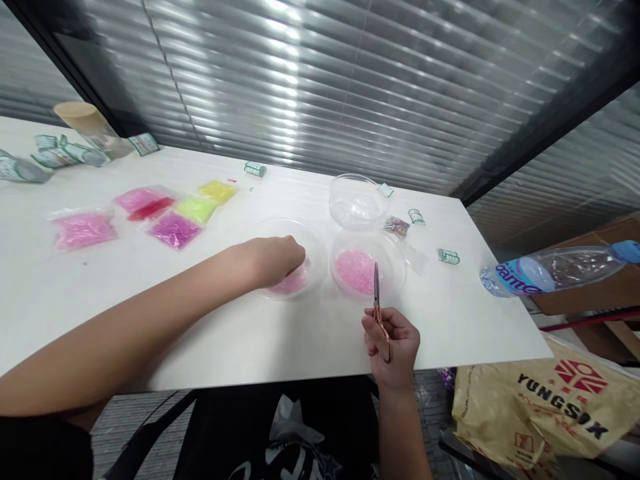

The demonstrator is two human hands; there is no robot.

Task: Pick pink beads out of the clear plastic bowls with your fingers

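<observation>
My right hand (394, 343) grips a pair of small scissors (377, 303) with copper-coloured handles, their closed blades pointing up and away. Behind the blade tips is a clear plastic bowl (397, 273) with pink beads (355, 270) in it. My left hand (280, 259) reaches over a second round clear plastic container (315, 243), fingers closed and turned down. Pink material (290, 281) shows just below those fingers. Whatever they pinch is hidden behind the hand.
Another clear bowl (357, 207) stands at the back. Bead bags lie on the left: pink (85, 230), purple (175, 229), green (197, 209) and yellow (217, 191). A multicoloured packet (397, 227) sits behind the right bowl. A plastic bottle (555, 270) overhangs the right edge.
</observation>
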